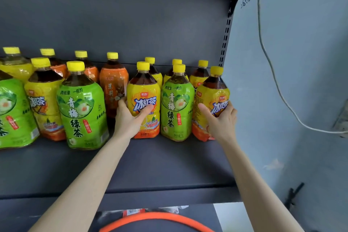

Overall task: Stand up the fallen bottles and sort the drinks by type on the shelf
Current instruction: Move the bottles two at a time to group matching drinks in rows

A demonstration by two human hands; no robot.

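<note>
1. Shelf (169, 165): dark grey metal board, carrying upright bottles with yellow caps in a front row and a back row.
2. Left hand (130, 118): fingers wrapped around a yellow-label iced tea bottle (144, 88), thumb across its front label; the bottle stands mid-shelf in the front row.
3. Right hand (220, 120): fingers clasped around a second yellow-label bottle (213, 88) at the shelf's right end, just beside the pale wall (301, 81).
4. Green-label tea bottle (177, 100): upright between the two held bottles.
5. Orange-label bottle (114, 88): behind the left hand, lower part hidden.
6. Back-row bottles: largely screened; labels unreadable.
7. Leftmost green bottle (13, 115): cut off by the frame edge.
</note>
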